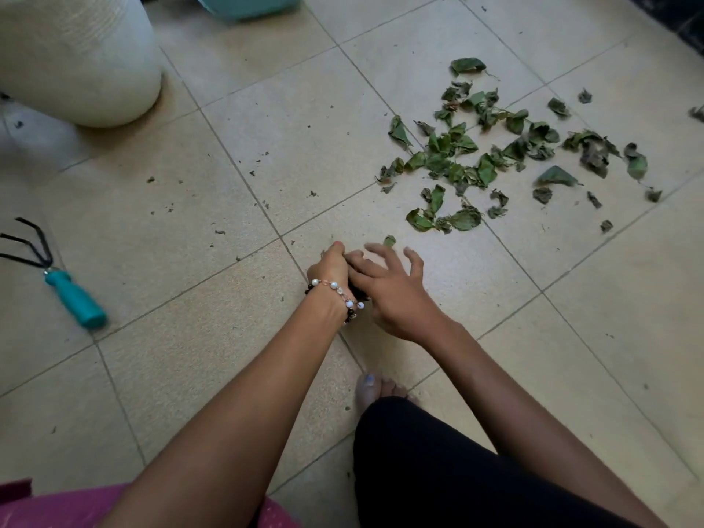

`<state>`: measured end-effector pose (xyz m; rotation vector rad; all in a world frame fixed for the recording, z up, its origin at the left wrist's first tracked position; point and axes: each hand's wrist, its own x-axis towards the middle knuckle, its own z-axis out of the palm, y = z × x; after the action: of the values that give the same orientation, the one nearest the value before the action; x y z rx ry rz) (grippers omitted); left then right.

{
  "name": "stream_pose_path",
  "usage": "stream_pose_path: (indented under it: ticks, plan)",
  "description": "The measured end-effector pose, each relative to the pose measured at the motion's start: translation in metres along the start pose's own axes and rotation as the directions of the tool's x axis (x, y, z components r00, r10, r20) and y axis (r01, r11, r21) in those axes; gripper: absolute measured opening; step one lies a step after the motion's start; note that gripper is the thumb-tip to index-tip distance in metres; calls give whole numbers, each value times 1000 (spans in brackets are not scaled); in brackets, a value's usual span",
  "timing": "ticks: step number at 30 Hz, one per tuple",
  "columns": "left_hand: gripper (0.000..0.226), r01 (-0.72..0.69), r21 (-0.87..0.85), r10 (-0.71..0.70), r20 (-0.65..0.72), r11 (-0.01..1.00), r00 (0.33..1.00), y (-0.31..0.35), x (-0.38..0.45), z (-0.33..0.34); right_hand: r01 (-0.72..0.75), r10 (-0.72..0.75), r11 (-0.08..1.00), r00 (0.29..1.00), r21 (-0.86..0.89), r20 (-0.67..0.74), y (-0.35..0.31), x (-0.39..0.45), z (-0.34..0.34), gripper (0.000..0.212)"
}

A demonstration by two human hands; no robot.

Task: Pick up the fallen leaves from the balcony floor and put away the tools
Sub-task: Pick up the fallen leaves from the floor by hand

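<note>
Fingers (413,257) of the right hand (392,295) are spread wide and blurred, hovering just above the tiled floor (228,299) near its middle, while the left hand (331,266), with a beaded bracelet (337,295) at the wrist, curls round something dark pressed between the two palms; probably a clump of gathered leaves, though what it is cannot be made out. One small leaf scrap (389,241) shows at the right fingertips. Most of the fallen leaves (476,154) lie scattered well apart from the hands, toward the floor's far right side, with stray ones out near the right edge. A hand rake (53,276) with a teal handle lies flat by the left edge, untouched. From here, a judgement: the dry, curled leaves look brittle, so squeezing a handful could crumble them into more of the fine specks already dotting the tiles, and a loose cupped grip could let pieces drop on the way to a bin. Whether the teal container (247,3) cut off at the top edge is that bin cannot be told; the white rounded object (76,59) at the far left corner is also cropped, and a bare foot (371,386) sits half hidden below the hands
</note>
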<state>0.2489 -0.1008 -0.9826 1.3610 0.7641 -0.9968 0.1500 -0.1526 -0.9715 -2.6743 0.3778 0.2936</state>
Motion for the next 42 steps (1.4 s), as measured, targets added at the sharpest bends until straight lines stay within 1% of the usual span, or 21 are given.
stream_pose_path:
  ticks: [1,3,5,6,7,8,9,11,14,17,21,24,27,30,33,35,37,39,40,41,42]
  plan:
    - [27,-40,13,40,-16,999,999,-3,-3,3,-4,5,1000,1000,31,-21,4,-4,-4,63]
    - [29,-69,16,69,-3,997,998,-7,-9,9,-44,80,944,992,327,-97,14,-13,-10,49]
    - [29,-77,46,76,20,996,997,-8,-10,10,-70,223,684,968,726,-117,27,-21,-12,38]
    - [28,-81,61,80,25,995,996,-7,-11,8,-89,307,587,944,805,-119,34,-25,-12,34]
    - [27,-82,78,80,26,994,996,-6,-9,6,-141,366,606,923,783,-118,40,-29,-11,29]
    - [28,-89,103,87,25,991,996,-6,-5,2,-226,394,698,914,679,-101,45,-32,-8,28]
    - [29,-103,125,102,21,987,995,-6,-3,-1,-313,399,794,915,521,-60,48,-34,-4,34]
    - [32,-140,175,141,11,975,990,-8,0,-7,-370,381,880,924,296,22,49,-37,10,50]
    - [35,-183,241,184,22,953,983,-11,5,-12,-323,338,900,941,292,0,44,-33,19,37]
    - [34,-195,273,191,42,942,981,-10,6,-13,-286,349,893,928,349,-132,43,-17,13,17]
    - [32,-153,251,140,68,956,988,-3,9,-16,-237,397,863,863,446,-311,44,17,-3,29]
    - [30,-145,250,129,79,957,989,-2,11,-19,-213,236,961,963,174,-129,48,34,-1,51]
    - [31,-139,249,122,83,959,989,-1,11,-19,-123,122,992,992,-44,-7,50,26,13,60]
    - [32,-139,254,121,86,957,989,0,11,-20,24,-29,996,998,-81,-54,53,2,27,54]
    - [31,-155,270,135,90,950,987,-1,10,-19,64,-82,988,989,-143,-120,55,-18,30,41]
    - [31,-178,287,161,81,941,984,-4,9,-18,37,-73,989,967,-145,-246,55,-21,30,28]
    - [32,-207,307,195,68,929,978,-7,9,-16,21,-39,999,919,-50,-392,58,-20,30,20]
    - [35,-231,344,222,66,910,973,-10,9,-11,-52,195,951,866,306,-459,50,-16,19,21]
    - [39,-241,368,231,71,898,970,-12,9,-7,-100,391,818,819,566,-420,45,-13,11,21]
    - [43,-246,392,234,80,886,969,-14,8,-1,-123,532,618,792,776,-298,41,-9,6,20]
    - [48,-247,421,229,95,873,969,-16,7,5,-97,587,449,782,888,-211,36,-5,1,21]
